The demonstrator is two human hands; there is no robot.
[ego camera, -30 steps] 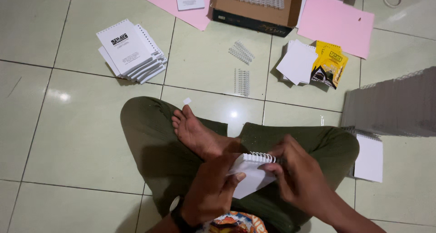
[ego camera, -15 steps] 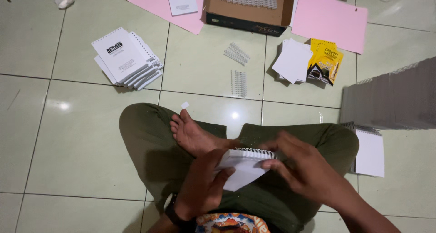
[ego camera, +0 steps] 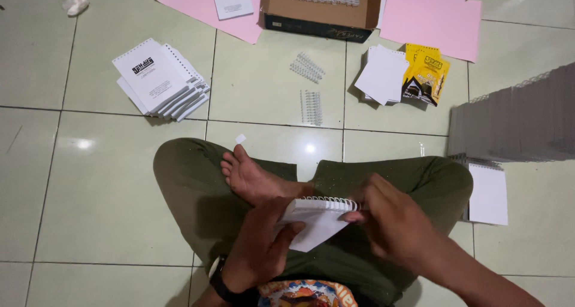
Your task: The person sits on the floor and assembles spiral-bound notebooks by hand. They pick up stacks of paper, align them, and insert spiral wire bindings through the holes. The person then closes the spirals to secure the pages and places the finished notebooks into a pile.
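Note:
I sit cross-legged on a tiled floor in olive trousers. My left hand grips a small white spiral-bound notepad from below, over my lap. My right hand touches the right end of its wire coil with the fingertips. The notepad is tilted, with its wire binding along the upper edge. My bare foot rests just left of the pad.
A stack of bound white booklets lies to the left. Loose wire coils lie ahead, with an open cardboard box of coils beyond. Pink sheets, white sheets and yellow covers lie to the right, next to a tall grey stack.
The notepad has turned slightly in my hands, and my right hand has shifted along the coil toward its right end. The view has tilted a little downward.

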